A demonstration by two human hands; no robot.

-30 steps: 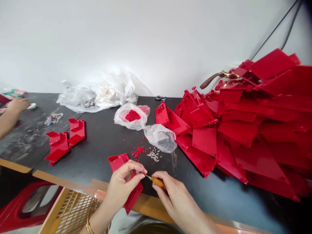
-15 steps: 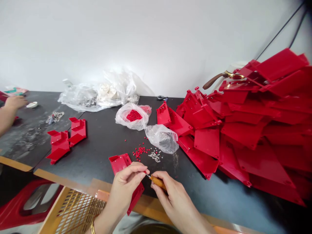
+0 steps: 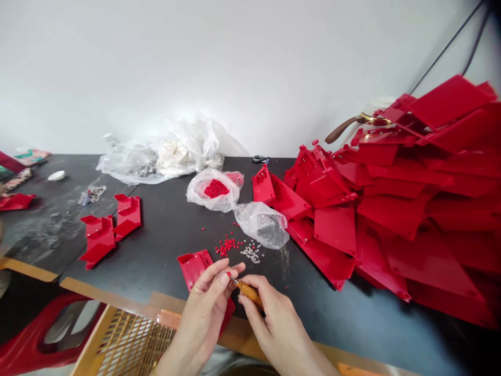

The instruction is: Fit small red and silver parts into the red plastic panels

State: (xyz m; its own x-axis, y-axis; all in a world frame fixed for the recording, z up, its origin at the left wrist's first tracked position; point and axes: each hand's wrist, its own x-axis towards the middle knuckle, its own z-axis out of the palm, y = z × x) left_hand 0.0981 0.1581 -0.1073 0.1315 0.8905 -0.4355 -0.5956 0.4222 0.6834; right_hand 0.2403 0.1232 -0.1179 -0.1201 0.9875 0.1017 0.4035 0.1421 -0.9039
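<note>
My right hand is wrapped round a wooden-handled tool with a short metal shank pointing up and left. At the tip of that shank sits a small red bead. The thumb and fingers of my left hand close in round the bead, the other fingertips curled behind it. Under my left hand lies a red plastic part, partly hidden by the hand. Just beyond my fingers are loose red beads and a scatter of small metal rings.
Clear bags of red beads and metal pieces stand behind. A tall heap of red plastic parts fills the right side. Two red parts lie left. A yellow basket stands below the table edge.
The bead and tool tip have shifted slightly left, and my left fingers have opened out a little around them. The co-worker's hand at far left has moved out of sight.
</note>
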